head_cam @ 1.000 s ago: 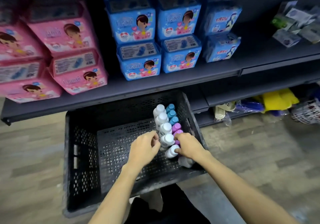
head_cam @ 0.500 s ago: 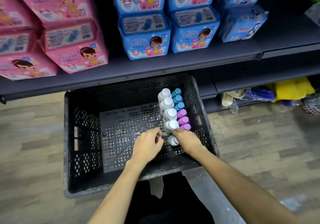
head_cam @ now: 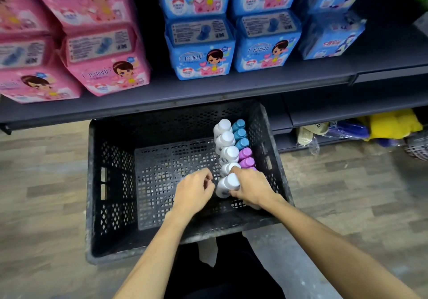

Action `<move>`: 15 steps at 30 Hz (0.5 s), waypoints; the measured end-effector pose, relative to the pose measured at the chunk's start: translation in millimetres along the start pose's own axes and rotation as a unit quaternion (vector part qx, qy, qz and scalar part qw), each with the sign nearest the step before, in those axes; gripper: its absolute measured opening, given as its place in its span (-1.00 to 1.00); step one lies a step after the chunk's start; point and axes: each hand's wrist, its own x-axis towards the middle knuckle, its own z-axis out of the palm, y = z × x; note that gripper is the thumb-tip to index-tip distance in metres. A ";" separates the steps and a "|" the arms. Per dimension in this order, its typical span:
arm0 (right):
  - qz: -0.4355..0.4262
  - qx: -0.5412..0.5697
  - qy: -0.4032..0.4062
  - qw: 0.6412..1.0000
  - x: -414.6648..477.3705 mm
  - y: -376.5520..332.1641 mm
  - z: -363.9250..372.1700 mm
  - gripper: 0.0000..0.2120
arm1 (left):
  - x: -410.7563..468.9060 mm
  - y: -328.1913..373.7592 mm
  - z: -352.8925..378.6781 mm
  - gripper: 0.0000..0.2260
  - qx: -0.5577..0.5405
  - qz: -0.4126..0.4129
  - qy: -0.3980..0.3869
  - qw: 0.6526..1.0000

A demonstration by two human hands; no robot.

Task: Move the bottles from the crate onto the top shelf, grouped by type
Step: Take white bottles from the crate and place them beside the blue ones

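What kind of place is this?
Most likely a shop aisle being stocked: dark shelving holds stacked rows of identical pink packs and blue packs, and a black crate on the floor holds small bottles, one white bottle gripped by the right hand.

Crate (head_cam: pixel 108 206): black moulded plastic, open lattice walls and floor, matt, rim scuffed with pale dusty marks. White bottles (head_cam: pixel 228 154): smooth plastic, slight sheen on the caps. Blue bottles (head_cam: pixel 239 134) and purple bottles (head_cam: pixel 246 153): same smooth plastic, satin caps. Shelf (head_cam: pixel 208 91): dark grey, flat matt finish, looks like painted metal. Pink packs (head_cam: pixel 106 67) and blue packs (head_cam: pixel 201 50): thin printed plastic film, glossy, creased at the folds. Floor (head_cam: pixel 41 183): grey-brown wood-look planks, matt, grain pattern visible. Yellow bundle (head_cam: pixel 393 122): soft-looking, dull; cloth or sponge, can't tell. Clear bag (head_cam: pixel 311 145): crinkled shiny film.
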 end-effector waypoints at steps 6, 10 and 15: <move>0.011 0.110 0.104 0.988 0.9 -17.9 -48.8 -0.62 | 2.7 2.0 -16.1 -0.96 0.001 0.000 0.019 1.000; 0.001 0.163 0.178 0.970 1.0 -31.9 -89.4 -0.56 | 7.4 6.2 -38.9 -0.98 -0.002 0.016 0.050 0.999; -0.053 0.192 0.261 0.945 -4.5 -47.9 -150.3 -0.56 | 25.5 27.9 -88.7 -0.97 0.026 0.068 0.115 0.991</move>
